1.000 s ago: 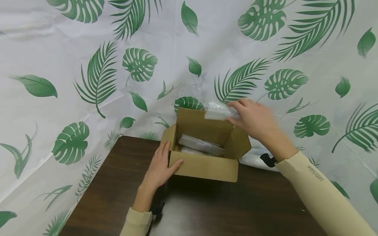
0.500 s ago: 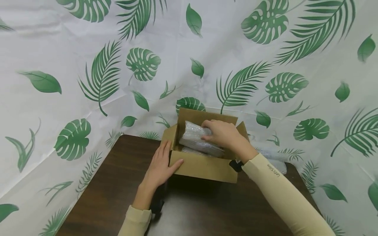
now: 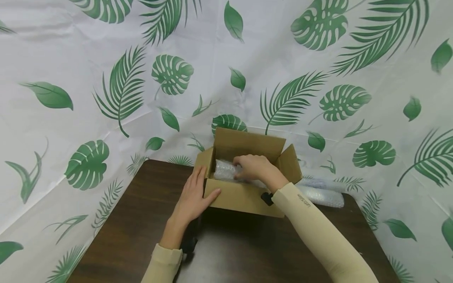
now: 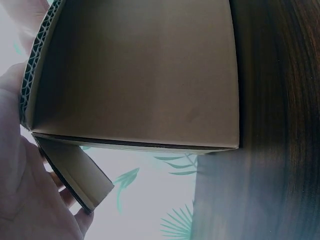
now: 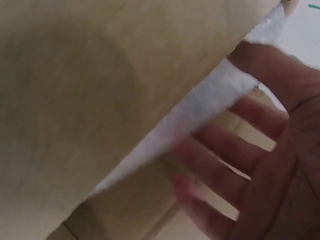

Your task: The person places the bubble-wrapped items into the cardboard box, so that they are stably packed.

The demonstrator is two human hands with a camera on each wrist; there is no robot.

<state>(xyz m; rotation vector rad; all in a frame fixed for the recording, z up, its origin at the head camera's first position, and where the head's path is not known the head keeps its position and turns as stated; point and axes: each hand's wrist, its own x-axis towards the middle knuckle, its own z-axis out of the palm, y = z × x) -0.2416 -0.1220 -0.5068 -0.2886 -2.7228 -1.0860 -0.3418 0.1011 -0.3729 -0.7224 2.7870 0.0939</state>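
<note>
The cardboard box (image 3: 244, 197) stands with its flaps spread. My left hand (image 3: 190, 199) rests at its left corner, fingers extended along the side flap and thumb on the front flap. In the left wrist view, fingertips of that hand (image 4: 22, 180) show behind the small side flap (image 4: 77, 172). Inside the box, my right hand (image 3: 256, 169) holds a bubble-wrapped packet (image 3: 223, 169). The right wrist view shows the thumb of this hand (image 5: 280, 135) on one side of the bubble wrap (image 5: 200, 105) and the fingers on the other. The box's front hides the packet's lower part.
More bubble wrap (image 3: 323, 196) lies on the dark wooden table (image 3: 269, 251) to the right of the box, near the back right corner. A white sheet (image 3: 205, 47) with green leaf prints hangs behind the table.
The right hand has come down and left from above the box's back right, lowering the packet into the box. The left hand has stayed on the box corner.
</note>
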